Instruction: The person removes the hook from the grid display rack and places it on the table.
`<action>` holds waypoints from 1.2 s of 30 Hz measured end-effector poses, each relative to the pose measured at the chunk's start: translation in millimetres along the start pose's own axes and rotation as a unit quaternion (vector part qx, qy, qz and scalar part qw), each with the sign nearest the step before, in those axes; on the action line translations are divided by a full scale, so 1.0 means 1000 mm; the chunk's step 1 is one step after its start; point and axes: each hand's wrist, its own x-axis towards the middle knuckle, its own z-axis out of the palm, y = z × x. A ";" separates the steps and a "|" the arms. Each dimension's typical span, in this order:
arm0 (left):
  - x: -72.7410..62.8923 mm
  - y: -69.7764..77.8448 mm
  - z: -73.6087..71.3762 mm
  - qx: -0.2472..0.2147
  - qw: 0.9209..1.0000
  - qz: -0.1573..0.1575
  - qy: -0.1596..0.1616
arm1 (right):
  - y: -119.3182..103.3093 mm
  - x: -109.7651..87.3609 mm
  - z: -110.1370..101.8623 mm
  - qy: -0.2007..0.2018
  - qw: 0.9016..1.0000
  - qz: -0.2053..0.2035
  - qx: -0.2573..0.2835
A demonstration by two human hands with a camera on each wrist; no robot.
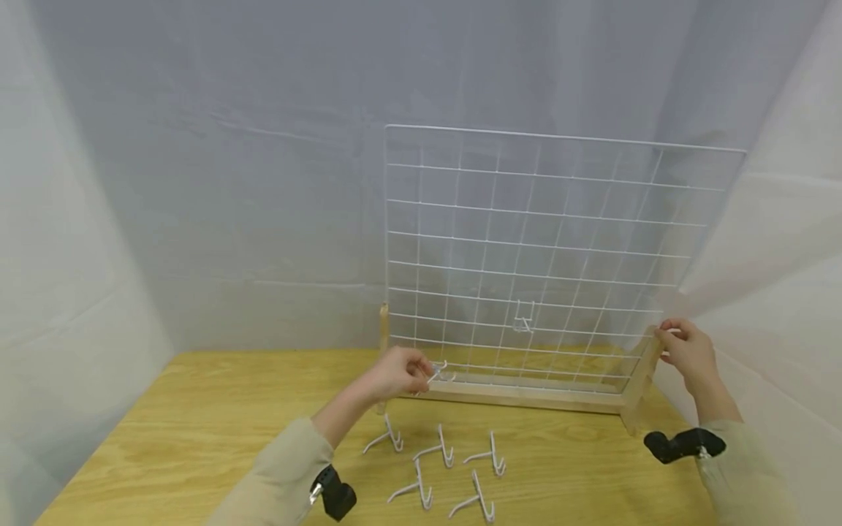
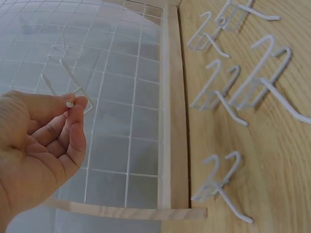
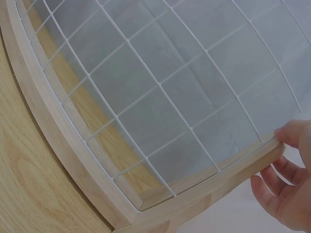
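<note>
My left hand (image 1: 397, 374) pinches a white wire hook (image 2: 73, 77) between thumb and fingertips. In the left wrist view its two prongs point up and away from the hand, in front of the grid. My right hand (image 1: 691, 354) grips the top of the right wooden side post (image 1: 643, 372) of the stand, thumb on one face and fingers curled around the edge. A white wire grid panel (image 1: 566, 136) stands upright in this wooden base. Another white hook (image 1: 524, 324) hangs on the grid's lower middle part.
Several loose white hooks (image 1: 421, 486) lie on the wood-grain table (image 1: 217, 424) in front of the stand. Along the grid's bottom runs a wooden rail (image 1: 520, 395). Pale fabric (image 1: 263, 183) hangs behind and on both sides.
</note>
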 end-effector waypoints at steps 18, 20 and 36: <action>-0.033 -0.027 0.000 0.003 0.999 0.008 -0.034 | -0.005 -0.004 -0.002 -0.003 1.000 0.001 -0.004; -0.037 -0.030 -0.001 0.006 0.999 0.010 -0.035 | -0.006 -0.004 -0.002 -0.003 1.000 0.002 -0.004; -0.071 -0.053 -0.008 0.008 0.998 0.007 -0.062 | -0.007 -0.006 -0.001 -0.007 1.000 -0.001 -0.018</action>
